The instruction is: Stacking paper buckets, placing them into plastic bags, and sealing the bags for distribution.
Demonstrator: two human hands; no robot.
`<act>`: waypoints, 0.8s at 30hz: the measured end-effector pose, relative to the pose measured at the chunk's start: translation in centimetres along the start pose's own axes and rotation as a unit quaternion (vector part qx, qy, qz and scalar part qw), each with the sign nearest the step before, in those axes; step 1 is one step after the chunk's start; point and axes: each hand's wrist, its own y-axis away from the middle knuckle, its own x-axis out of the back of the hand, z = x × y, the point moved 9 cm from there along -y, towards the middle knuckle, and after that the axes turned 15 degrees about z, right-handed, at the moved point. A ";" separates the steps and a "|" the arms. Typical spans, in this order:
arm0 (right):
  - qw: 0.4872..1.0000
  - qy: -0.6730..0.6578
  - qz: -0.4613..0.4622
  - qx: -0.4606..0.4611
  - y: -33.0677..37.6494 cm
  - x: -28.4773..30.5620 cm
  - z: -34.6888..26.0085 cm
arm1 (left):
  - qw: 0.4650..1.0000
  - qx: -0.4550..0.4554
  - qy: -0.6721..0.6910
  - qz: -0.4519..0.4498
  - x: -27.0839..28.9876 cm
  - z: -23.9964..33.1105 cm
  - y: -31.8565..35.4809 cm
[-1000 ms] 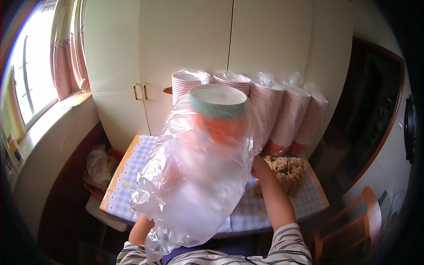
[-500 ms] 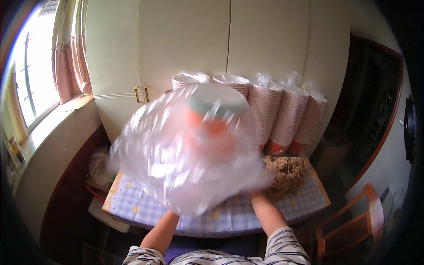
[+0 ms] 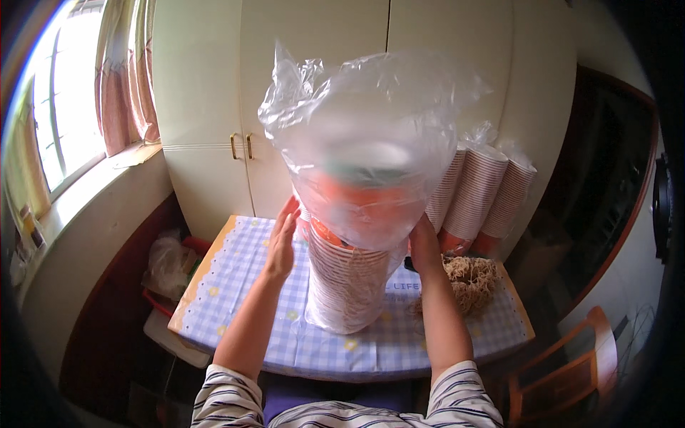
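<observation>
Up from the near side since the earlier frame, the clear plastic bag (image 3: 364,121) now billows above and around the orange and green bowl (image 3: 357,198). Below it, the white bowl stack (image 3: 346,289) stands on the table (image 3: 235,285), near the middle. At its left, the left hand (image 3: 283,239) has its fingers straight and open. To the right, the right hand (image 3: 424,246) is beside the bag; I cannot tell whether its fingers grip. Bagged stacks (image 3: 479,189) stand far right, beyond a tan fibrous bundle (image 3: 471,280).
</observation>
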 end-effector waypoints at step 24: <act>0.995 0.053 0.009 -0.079 5.0 5.9 13.5 | 0.998 -0.001 -0.040 0.039 3.6 -7.9 5.1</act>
